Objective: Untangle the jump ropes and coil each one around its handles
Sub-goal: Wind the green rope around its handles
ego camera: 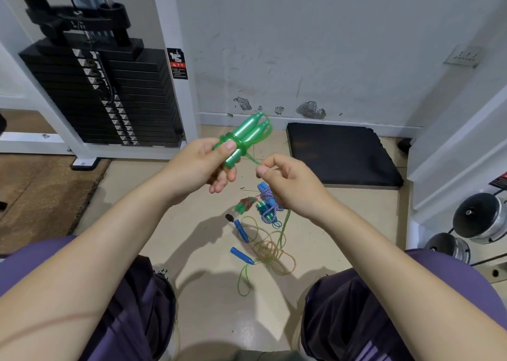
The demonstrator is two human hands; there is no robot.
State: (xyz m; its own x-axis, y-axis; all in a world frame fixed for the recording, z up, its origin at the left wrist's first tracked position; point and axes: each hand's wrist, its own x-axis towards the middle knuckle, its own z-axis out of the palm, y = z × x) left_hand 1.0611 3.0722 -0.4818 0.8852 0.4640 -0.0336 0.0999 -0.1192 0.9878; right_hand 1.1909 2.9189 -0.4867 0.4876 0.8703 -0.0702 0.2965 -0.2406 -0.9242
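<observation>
Green handles (245, 138) in left hand (197, 168), cord (284, 229) in right hand (290, 182).

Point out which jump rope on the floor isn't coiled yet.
The one with the plain blue handles, nearest the person: its cord sprawls in loose loops. The two bundles beyond it are wrapped tight around their handles.

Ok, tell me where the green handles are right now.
In the head view, the green handles sit left of centre, gripped side by side in the left hand, above the floor ropes.
</observation>
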